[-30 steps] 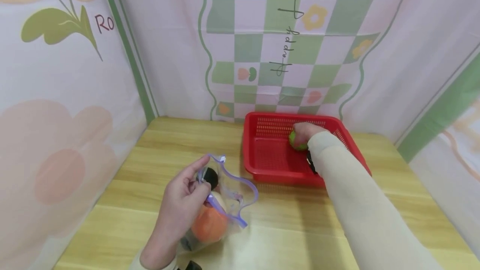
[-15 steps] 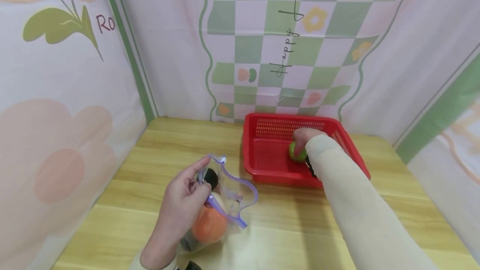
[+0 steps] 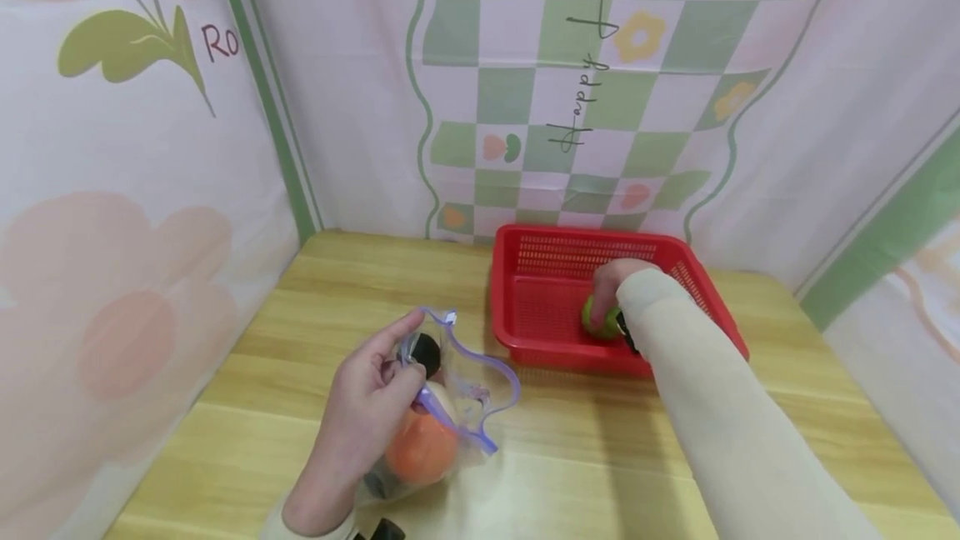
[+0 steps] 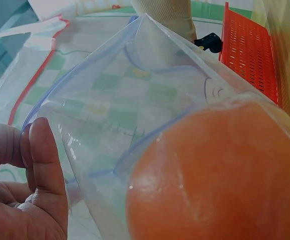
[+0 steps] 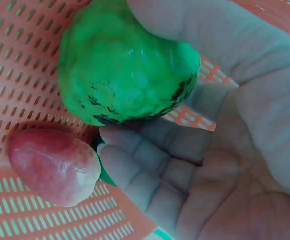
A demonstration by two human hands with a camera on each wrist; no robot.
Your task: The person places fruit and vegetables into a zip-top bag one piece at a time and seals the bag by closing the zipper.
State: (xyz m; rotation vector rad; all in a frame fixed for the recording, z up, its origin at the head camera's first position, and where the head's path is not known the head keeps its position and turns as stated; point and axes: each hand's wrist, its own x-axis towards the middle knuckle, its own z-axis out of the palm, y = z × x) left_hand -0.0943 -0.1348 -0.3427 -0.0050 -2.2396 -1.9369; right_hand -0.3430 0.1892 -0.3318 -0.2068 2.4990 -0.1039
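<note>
My left hand (image 3: 367,407) pinches the lilac-edged rim of a clear zip bag (image 3: 472,373), whose mouth gapes to the right. Inside the bag sit an orange round fruit (image 3: 423,448), a dark round piece (image 3: 426,354) and something pale; in the left wrist view the orange fruit (image 4: 220,175) fills the lower right. My right hand (image 3: 618,277) reaches into a red basket (image 3: 517,340) and grips a green bumpy fruit (image 5: 124,65) with dark patches, thumb on top and fingers underneath. Beside those fingers lies a red fruit with a pale end (image 5: 54,167).
A small dark green piece (image 5: 104,162) shows behind the red fruit in the basket. The basket stands toward the back right of the wooden table (image 3: 360,273). Printed cloth (image 3: 360,107) hangs behind and along both sides.
My right hand has drawn the green fruit a little toward the near side of the basket, and more of the fruit shows. The left hand keeps its hold on the bag.
</note>
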